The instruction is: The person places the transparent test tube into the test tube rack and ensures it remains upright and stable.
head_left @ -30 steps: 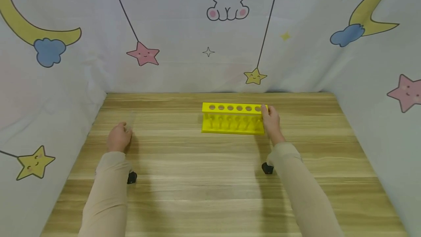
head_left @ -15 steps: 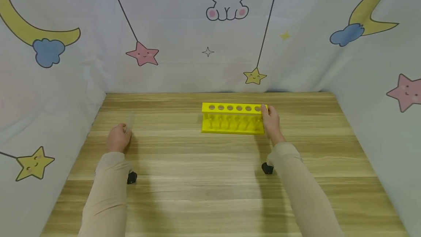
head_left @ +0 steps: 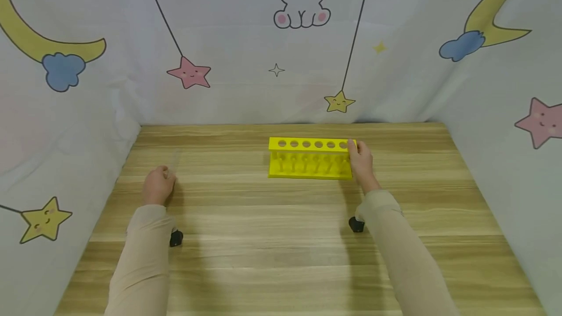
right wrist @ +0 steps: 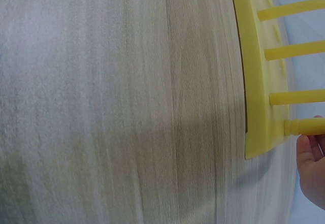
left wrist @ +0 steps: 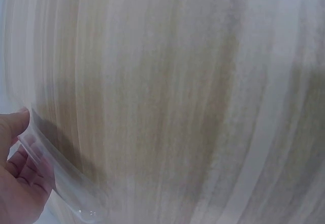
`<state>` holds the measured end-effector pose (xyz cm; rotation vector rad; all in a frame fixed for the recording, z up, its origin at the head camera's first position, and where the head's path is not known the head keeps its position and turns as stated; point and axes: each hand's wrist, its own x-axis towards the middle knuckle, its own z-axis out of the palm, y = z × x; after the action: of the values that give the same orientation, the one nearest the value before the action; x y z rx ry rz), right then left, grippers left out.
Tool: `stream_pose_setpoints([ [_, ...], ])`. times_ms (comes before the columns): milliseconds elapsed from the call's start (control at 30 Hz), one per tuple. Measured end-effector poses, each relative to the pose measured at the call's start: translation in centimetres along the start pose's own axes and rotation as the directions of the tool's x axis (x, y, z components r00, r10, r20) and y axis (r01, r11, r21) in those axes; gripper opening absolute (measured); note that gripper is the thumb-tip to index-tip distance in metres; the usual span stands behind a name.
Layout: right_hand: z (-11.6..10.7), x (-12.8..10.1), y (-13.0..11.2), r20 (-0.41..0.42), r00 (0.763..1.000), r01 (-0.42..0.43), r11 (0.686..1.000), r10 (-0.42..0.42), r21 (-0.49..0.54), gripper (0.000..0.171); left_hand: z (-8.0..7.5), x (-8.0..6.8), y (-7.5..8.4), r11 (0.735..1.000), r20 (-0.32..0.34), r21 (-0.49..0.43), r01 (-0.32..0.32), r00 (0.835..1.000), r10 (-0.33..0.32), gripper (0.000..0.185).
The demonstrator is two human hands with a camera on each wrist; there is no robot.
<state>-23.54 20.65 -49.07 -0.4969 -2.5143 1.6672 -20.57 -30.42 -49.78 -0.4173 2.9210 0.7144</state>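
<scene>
**Head view: rack held at its right end, clear tube under the left hand**

Head camera footage shows a yellow test tube rack [head_left: 311, 159] standing on the wooden table [head_left: 281, 238], toward the far side and slightly right of centre. Its right end is gripped by the right hand [head_left: 362, 166], with the fingers curled round the end plate and the thumb laid on top. On the left side of the table, well apart from the rack, a clear test tube [head_left: 172, 164] is lying, its near end pinched by the left hand [head_left: 157, 187]. In the left wrist view the tube [left wrist: 56, 165] is seen held between thumb and fingers [left wrist: 23, 168]. A cartoon-printed cloth [head_left: 281, 43] is hung behind the table
</scene>
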Motion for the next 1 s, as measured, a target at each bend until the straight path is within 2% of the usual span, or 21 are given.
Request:
stream_pose_setpoints([
  [300, 0.1, -0.1, -0.2, 0.021, 0.999, -0.033, 0.999, 0.033, 0.018, 0.059, 0.0, -0.1, 0.0, 1.0, 0.009, -0.003, 0.014, 1.0, -0.014, 0.045],
  [433, 0.0, -0.2, -0.3, 0.025, 0.999, -0.043, 0.999, 0.043, 0.025, 0.052, 0.0, -0.1, -0.1, 1.0, 0.01, -0.003, 0.015, 1.0, -0.015, 0.046],
  [533, 0.0, -0.1, -0.3, 0.021, 0.999, -0.051, 0.998, 0.05, 0.03, 0.046, 0.0, 0.0, -0.3, 1.0, -0.004, 0.002, 0.009, 1.0, -0.009, 0.046],
  [667, 0.0, 0.0, -0.2, 0.016, 0.999, -0.049, 0.999, 0.049, 0.022, 0.047, -0.1, 0.2, -0.4, 1.0, -0.024, -0.001, -0.008, 1.0, 0.008, 0.047],
  [1000, 0.0, -0.1, 0.0, 0.012, 1.0, -0.011, 1.0, 0.011, -0.007, 0.052, -1.1, 0.5, -0.2, 0.998, -0.011, 0.026, -0.051, 0.999, 0.051, 0.048],
])
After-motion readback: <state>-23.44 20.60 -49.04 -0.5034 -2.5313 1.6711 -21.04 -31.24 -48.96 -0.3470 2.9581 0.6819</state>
